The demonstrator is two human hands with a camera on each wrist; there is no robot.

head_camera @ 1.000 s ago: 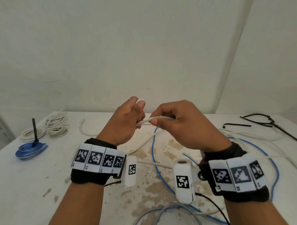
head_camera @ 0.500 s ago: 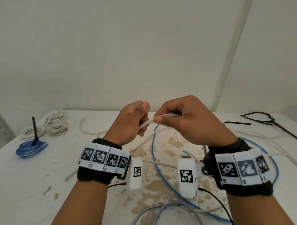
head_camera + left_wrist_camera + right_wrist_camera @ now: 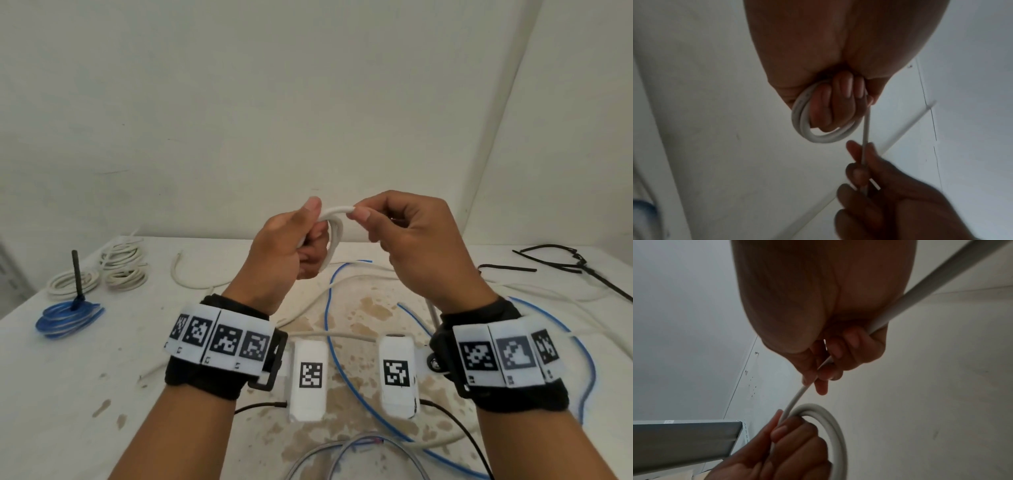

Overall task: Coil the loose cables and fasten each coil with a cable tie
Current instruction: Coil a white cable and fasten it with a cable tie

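Both hands are raised above the table. My left hand (image 3: pixel 301 240) grips a small coil of white cable (image 3: pixel 334 228), its fingers curled through the loops (image 3: pixel 818 128). Just to its right, my right hand (image 3: pixel 394 226) pinches the same cable's running strand (image 3: pixel 866 129) between thumb and forefinger. The strand passes through the right fist and trails off behind it (image 3: pixel 941 280). In the right wrist view the coil (image 3: pixel 830 423) shows round the left fingers.
Loose white and blue cables (image 3: pixel 329 329) lie on the stained white table (image 3: pixel 85 377). At the far left lie white coils (image 3: pixel 120 267) and a blue coil (image 3: pixel 65 317) with a black tie. Black ties (image 3: pixel 561 263) lie far right. Grey cables (image 3: pixel 342 448) lie near the front edge.
Both hands have risen. The white cable, earlier a single strand between the hands, is now wound into loops round my left fingers, with the right hand feeding it.
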